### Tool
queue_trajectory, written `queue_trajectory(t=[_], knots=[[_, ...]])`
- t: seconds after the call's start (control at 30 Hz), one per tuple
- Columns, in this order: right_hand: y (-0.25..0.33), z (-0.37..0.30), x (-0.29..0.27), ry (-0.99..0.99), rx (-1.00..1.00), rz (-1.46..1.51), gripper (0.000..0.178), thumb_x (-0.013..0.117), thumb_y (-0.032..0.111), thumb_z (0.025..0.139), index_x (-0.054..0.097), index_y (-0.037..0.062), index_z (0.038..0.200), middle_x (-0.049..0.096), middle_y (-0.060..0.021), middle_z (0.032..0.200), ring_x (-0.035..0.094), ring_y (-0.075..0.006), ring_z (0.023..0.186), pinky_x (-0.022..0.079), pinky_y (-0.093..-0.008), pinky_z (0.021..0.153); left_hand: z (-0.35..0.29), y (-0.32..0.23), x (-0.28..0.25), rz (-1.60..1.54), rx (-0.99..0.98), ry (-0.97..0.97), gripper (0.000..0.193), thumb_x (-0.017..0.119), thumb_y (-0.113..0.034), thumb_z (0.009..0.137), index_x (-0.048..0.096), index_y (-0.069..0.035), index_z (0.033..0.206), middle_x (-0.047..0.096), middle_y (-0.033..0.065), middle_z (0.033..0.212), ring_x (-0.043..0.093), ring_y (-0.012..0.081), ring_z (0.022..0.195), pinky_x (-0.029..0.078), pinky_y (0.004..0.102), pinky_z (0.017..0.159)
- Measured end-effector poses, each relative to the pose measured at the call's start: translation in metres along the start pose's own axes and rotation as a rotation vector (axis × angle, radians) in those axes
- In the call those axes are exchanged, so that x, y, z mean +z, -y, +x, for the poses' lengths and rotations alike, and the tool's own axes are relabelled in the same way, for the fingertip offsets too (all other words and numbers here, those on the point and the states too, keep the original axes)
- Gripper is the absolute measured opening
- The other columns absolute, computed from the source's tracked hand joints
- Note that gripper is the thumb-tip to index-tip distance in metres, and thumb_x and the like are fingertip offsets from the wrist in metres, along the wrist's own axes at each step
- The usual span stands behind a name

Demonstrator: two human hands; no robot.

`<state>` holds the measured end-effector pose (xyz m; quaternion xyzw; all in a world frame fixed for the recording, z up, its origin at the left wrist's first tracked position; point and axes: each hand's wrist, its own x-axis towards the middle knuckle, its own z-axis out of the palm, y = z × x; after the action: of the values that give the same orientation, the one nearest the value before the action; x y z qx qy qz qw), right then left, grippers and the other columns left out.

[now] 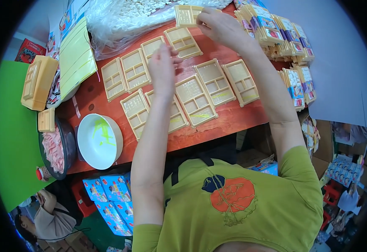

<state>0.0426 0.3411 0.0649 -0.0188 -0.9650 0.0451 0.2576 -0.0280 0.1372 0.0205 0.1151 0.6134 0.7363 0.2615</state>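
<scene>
Shallow beige compartment trays lie in two rows on the red-brown table (217, 134). Several in the front row, such as this beige tray (196, 98), hold thin yellow-green strips. My right hand (221, 27) grips the right end of another beige compartment tray (186, 16) at the far side, just beyond the back row. Above a back-row compartment tray (152, 45) hovers my left hand (163, 69), fingers partly spread, with nothing visible in them. My left forearm hides part of the front trays. Left of them stands a white bowl (93, 155) with more yellow-green strips (103, 132) inside.
A clear plastic bag (108, 38) of small white pieces covers the table's back. Filled packed trays (271, 31) are stacked at the right. Pink pieces (54, 149) fill a dark tub at the left edge, near a yellow container (43, 82). Blue boxes (114, 210) sit below.
</scene>
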Motion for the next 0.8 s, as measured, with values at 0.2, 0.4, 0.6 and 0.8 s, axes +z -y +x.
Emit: queue_trajectory(t=[0.2, 0.4, 0.6, 0.8], knots=[[-0.025, -0.021, -0.011, 0.241, -0.055, -0.265, 0.014, 0.056, 0.01, 0.088, 0.058, 0.0048, 0.101, 0.058, -0.0151, 0.109, 0.065, -0.0337, 0.094, 0.053, -0.0452, 0.078, 0.002, -0.001, 0.002, 0.112, 0.031, 0.032, 0.045, 0.05, -0.042, 0.103, 0.061, 0.002, 0.1, 0.065, 0.0081, 0.084, 0.06, 0.0116, 0.067, 0.051, 0.0271, 0.061], [-0.036, -0.028, 0.018, 0.364, -0.072, -0.38, 0.019, 0.057, 0.009, 0.087, 0.059, 0.0027, 0.105, 0.058, -0.019, 0.107, 0.065, -0.0371, 0.097, 0.053, -0.0456, 0.079, -0.033, 0.001, -0.001, 0.363, 0.186, 0.097, 0.043, 0.05, -0.036, 0.103, 0.064, 0.005, 0.103, 0.065, 0.0113, 0.083, 0.061, 0.0154, 0.075, 0.051, 0.033, 0.07], [-0.002, -0.035, 0.015, 0.349, 0.353, -0.019, 0.024, 0.06, 0.026, 0.092, 0.064, 0.0033, 0.099, 0.064, -0.0192, 0.097, 0.066, -0.0354, 0.093, 0.054, -0.045, 0.08, -0.102, -0.012, -0.027, 0.612, 0.474, 0.145, 0.024, 0.057, -0.017, 0.099, 0.063, 0.005, 0.104, 0.065, 0.0178, 0.098, 0.064, 0.029, 0.088, 0.051, 0.0366, 0.082], [0.001, -0.024, 0.039, 0.339, 0.563, 0.05, 0.03, 0.057, 0.025, 0.091, 0.067, -0.0016, 0.083, 0.069, -0.0223, 0.074, 0.07, -0.0357, 0.074, 0.055, -0.0431, 0.074, -0.157, -0.004, -0.066, 0.808, 0.625, 0.123, 0.015, 0.067, -0.004, 0.089, 0.065, 0.002, 0.103, 0.066, 0.018, 0.109, 0.063, 0.0339, 0.095, 0.05, 0.041, 0.085]])
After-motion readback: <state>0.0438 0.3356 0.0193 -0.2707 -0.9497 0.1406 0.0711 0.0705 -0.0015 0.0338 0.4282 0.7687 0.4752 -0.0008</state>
